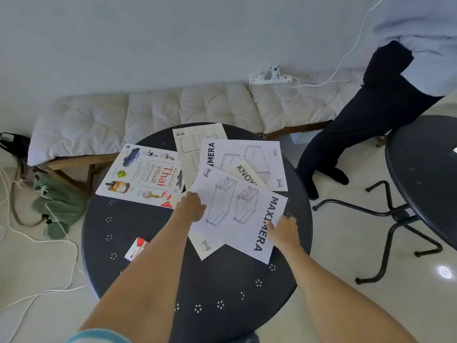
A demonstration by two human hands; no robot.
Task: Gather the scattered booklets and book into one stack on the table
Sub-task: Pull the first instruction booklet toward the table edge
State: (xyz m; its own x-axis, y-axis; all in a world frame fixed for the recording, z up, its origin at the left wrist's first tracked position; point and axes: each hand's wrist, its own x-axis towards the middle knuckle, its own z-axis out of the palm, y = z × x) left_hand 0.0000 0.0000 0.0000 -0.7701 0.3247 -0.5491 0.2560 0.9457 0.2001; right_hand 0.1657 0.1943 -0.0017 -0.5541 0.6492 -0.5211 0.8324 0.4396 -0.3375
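1. Both hands are on the top MAXIMERA booklet (237,211), which lies just right of the centre of the round table (217,288). The left hand (191,205) presses on its left edge, about 9 o'clock of the sheet; the right hand (284,230) pinches its near-right edge at about 4 o'clock, thumb on top. How far the left fingers curl under I cannot tell.
2. The rest lies fanned out beneath and beyond: a cream booklet (206,246) pokes out at 6 o'clock, the KNOXHULT booklet (247,174) and a second MAXIMERA booklet (247,157) sit at 12 to 1 o'clock, and another cream booklet (195,149) at 11 o'clock. The Thai visual dictionary (146,175) is at 10 o'clock, its far-left corner overhanging the table rim.
3. Risks, as I judge them: lifting the top sheet may drag the thin ones under it, skewing the fan or pushing one off the far rim. Nudging the book could tip it off at 10 o'clock.
4. A small red-and-white card (136,248) lies at 8 o'clock, under the left forearm, and could be swept off.
5. Beyond the table are a cushioned bench (148,115), cables on the floor and another person's legs (346,134) at 2 o'clock; none blocks the hands
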